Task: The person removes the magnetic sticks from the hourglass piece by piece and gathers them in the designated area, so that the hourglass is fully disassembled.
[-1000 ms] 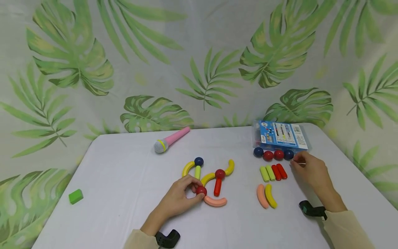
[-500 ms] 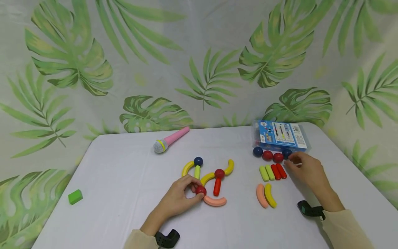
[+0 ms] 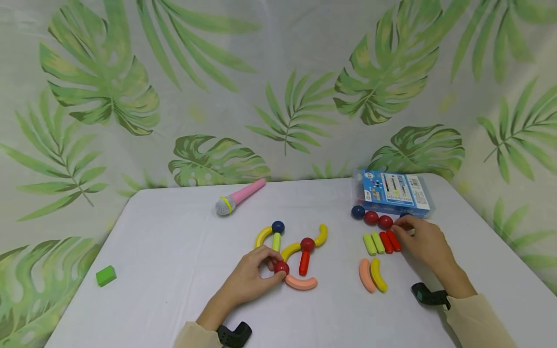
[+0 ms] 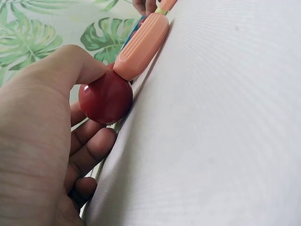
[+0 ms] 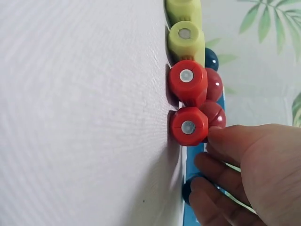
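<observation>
In the head view my left hand [image 3: 250, 273] pinches a red ball [image 3: 281, 268] between thumb and fingers. A peach curved rod [image 4: 143, 44] meets this ball in the left wrist view. Beyond are a light green rod [image 3: 276, 241], a dark blue ball [image 3: 278, 227] and yellow curved rods [image 3: 263, 237]. Another red ball [image 3: 307, 244] joins a red rod [image 3: 304, 263]. My right hand [image 3: 424, 241] has its fingertips at the edge of a red ball [image 5: 214, 113] in the right-hand row. A dark blue ball [image 5: 186, 190] is partly hidden behind its fingers.
A clear box with a blue label [image 3: 393, 191] lies behind the ball row. Short green rods [image 3: 373, 243] and red rods [image 3: 390, 240] lie before it, then two curved rods [image 3: 367, 275]. A pink toy microphone [image 3: 239, 195] and a green block [image 3: 106, 275] lie further left.
My right hand has moved left past the end dark blue ball to the neighbouring red ball. The other balls in that row have shifted slightly left. My left hand keeps its hold.
</observation>
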A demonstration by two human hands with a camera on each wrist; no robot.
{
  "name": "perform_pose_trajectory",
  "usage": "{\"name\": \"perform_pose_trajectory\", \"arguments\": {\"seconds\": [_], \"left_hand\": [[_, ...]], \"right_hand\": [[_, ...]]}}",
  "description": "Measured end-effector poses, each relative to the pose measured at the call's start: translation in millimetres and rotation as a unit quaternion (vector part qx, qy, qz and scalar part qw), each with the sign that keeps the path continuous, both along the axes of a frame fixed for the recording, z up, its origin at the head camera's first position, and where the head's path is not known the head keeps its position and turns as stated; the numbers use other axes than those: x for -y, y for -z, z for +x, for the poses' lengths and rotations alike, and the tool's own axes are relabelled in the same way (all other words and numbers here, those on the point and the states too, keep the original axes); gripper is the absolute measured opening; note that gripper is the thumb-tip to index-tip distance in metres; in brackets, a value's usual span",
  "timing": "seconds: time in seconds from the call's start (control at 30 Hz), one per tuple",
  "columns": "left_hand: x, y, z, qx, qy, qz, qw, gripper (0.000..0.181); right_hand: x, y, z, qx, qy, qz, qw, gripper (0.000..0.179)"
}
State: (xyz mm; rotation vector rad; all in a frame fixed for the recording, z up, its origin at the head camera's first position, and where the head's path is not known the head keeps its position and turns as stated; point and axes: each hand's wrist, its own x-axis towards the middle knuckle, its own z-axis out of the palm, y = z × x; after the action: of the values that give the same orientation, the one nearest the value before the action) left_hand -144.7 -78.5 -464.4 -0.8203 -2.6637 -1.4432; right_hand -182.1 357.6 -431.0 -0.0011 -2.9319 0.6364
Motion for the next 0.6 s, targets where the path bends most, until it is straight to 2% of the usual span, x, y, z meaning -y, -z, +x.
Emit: {"name": "perform_pose_trajectory", "arguments": {"seconds": [0.33,0.47,0.6], "left_hand": [[-0.1,0.6,-0.5,-0.007,0.001,0.004,1.0000,0.025],[-0.3,1.2,-0.5,-0.008,0.000,0.005,1.0000,0.025],[-0.6,1.1,-0.3,-0.011,0.002,0.007,0.9999,0.024]], "right_hand": [[14.5,-9.0,0.6,0.012,-0.059,-0.006,0.9982,0.033],[17.5,-13.2,1.8,0.020,-0.069,-0.004,0.9974,0.036],[8.3,-19.5,3.3,-0.018,-0.054,-0.001,0.9984,0.036]]}}
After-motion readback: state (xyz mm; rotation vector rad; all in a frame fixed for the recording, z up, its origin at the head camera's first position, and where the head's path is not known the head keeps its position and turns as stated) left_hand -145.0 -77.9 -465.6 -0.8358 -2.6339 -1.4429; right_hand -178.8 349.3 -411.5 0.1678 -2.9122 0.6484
